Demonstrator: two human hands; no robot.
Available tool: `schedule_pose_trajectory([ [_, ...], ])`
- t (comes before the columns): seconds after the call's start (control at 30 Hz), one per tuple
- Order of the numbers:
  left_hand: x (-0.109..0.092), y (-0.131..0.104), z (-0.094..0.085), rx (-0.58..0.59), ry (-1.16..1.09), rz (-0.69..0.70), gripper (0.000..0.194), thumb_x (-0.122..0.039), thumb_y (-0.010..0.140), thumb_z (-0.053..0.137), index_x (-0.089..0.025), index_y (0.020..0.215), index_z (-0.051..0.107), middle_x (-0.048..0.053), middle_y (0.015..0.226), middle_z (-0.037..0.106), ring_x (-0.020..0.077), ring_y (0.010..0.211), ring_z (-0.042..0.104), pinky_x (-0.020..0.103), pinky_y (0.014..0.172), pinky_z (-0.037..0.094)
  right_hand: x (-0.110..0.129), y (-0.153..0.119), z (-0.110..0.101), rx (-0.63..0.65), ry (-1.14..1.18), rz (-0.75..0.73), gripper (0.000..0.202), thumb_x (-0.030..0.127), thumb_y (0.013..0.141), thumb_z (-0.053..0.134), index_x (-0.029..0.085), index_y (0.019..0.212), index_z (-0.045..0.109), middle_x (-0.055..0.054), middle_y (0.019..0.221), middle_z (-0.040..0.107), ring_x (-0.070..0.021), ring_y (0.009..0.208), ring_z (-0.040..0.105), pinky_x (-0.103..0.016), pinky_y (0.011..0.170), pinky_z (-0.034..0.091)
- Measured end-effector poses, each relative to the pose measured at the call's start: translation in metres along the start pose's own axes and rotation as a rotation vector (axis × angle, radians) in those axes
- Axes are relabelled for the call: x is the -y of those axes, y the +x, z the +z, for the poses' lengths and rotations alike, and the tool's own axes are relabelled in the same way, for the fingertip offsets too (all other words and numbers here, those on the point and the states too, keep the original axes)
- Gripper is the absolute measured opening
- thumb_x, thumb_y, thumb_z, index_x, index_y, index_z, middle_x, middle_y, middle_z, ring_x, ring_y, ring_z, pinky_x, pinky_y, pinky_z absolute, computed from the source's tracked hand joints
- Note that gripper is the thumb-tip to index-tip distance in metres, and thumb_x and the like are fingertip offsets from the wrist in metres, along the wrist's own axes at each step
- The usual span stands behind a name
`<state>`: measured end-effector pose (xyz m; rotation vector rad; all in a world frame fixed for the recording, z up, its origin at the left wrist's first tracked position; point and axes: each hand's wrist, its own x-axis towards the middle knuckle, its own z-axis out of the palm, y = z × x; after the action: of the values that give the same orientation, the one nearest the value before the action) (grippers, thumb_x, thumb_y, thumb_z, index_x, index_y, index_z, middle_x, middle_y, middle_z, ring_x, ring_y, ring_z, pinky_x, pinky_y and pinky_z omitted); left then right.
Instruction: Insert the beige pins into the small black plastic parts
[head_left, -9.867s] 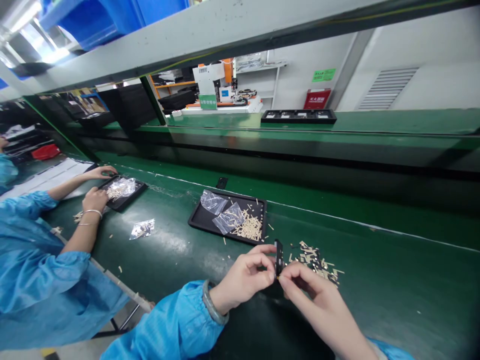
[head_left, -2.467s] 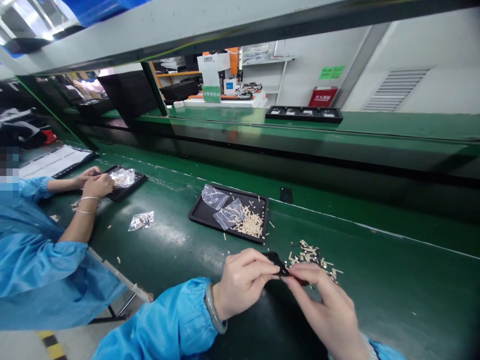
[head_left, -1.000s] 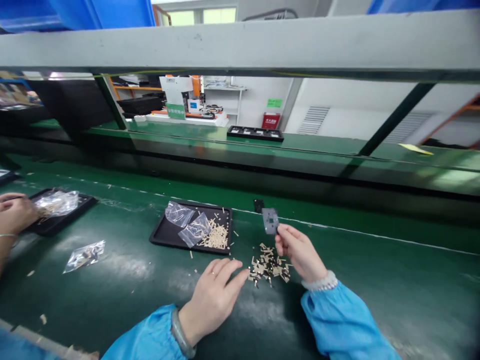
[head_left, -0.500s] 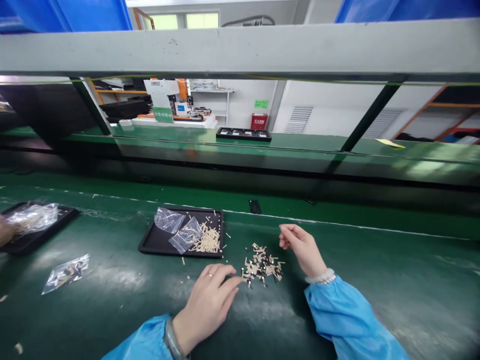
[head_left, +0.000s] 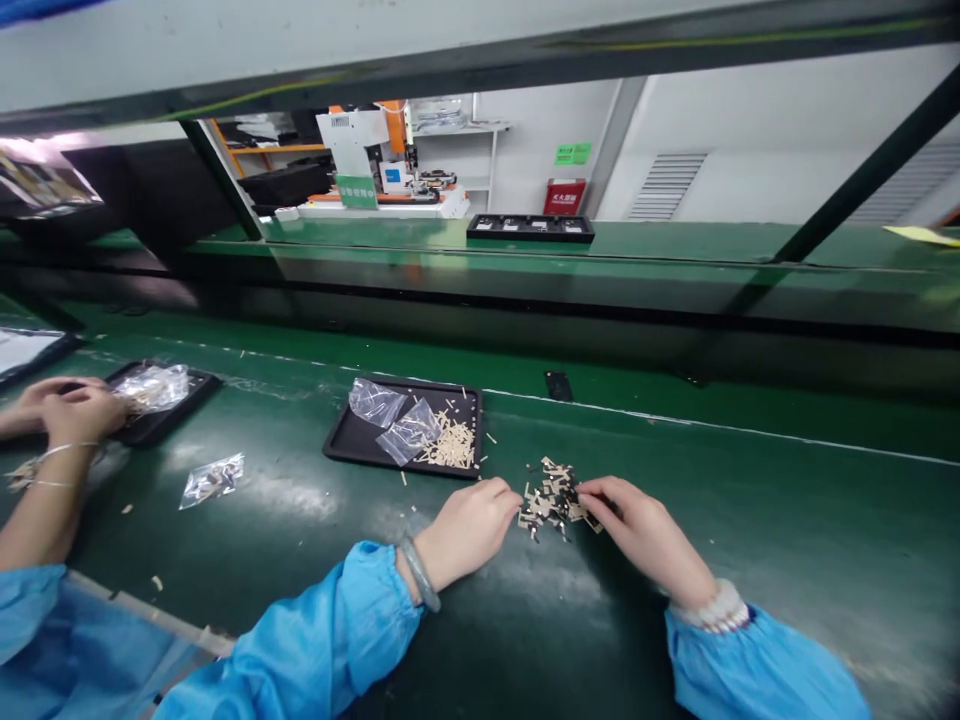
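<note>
A loose pile of small beige and black parts (head_left: 553,498) lies on the green table (head_left: 480,630). At the pile's left edge is my left hand (head_left: 474,528), its fingers pressed together; whatever is between the fingertips is too small to make out. My right hand (head_left: 637,525) touches the pile's right side, thumb and fingers pinched, their tips partly hidden among the parts. Left of the pile, a black tray (head_left: 356,440) holds beige strips (head_left: 451,440) and two clear plastic bags (head_left: 411,432).
At the left, another person's hands (head_left: 82,408) are beside a second black tray (head_left: 161,425) with a bag. A small clear bag (head_left: 213,480) lies between the trays. Beyond the pile is a flat black piece (head_left: 558,386). A shelf beam (head_left: 300,60) crosses above.
The view has turned left, showing more of the other person's arms. My right hand has come down to the pile from above its right side. My left hand's fingers have drawn together.
</note>
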<state>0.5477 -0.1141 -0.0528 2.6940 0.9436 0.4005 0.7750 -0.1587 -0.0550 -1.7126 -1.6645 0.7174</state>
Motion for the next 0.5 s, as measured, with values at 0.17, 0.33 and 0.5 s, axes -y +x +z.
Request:
schedule_pose_trajectory([
  [0.17, -0.007, 0.008, 0.008, -0.001, -0.022, -0.019, 0.024, -0.020, 0.092, 0.037, -0.017, 0.102, 0.058, 0.004, 0.089, 0.059, 0.0164, 0.084, 0.059, 0.029, 0.075, 0.051, 0.003, -0.001, 0.005, 0.067, -0.119, -0.131, 0.017, 0.034, 0.081, 0.055, 0.027, 0.092, 0.065, -0.005, 0.090, 0.064, -0.0260, 0.090, 0.055, -0.042, 0.082, 0.042],
  [0.33, -0.012, 0.007, 0.008, 0.004, -0.051, -0.034, 0.022, -0.020, 0.091, 0.038, -0.018, 0.102, 0.058, 0.004, 0.090, 0.059, 0.0162, 0.085, 0.058, 0.029, 0.077, 0.051, 0.008, 0.000, 0.015, 0.112, -0.227, -0.246, 0.013, 0.029, 0.082, 0.055, 0.027, 0.090, 0.065, -0.005, 0.088, 0.064, -0.0239, 0.085, 0.056, -0.041, 0.078, 0.045],
  [0.5, -0.012, 0.002, 0.011, -0.011, -0.092, -0.025, 0.020, -0.021, 0.091, 0.040, -0.018, 0.098, 0.058, 0.003, 0.092, 0.058, 0.0156, 0.087, 0.057, 0.029, 0.080, 0.049, 0.005, 0.009, 0.010, 0.082, -0.198, -0.255, 0.015, 0.034, 0.083, 0.054, 0.029, 0.088, 0.067, -0.002, 0.087, 0.068, -0.0212, 0.085, 0.060, -0.034, 0.077, 0.048],
])
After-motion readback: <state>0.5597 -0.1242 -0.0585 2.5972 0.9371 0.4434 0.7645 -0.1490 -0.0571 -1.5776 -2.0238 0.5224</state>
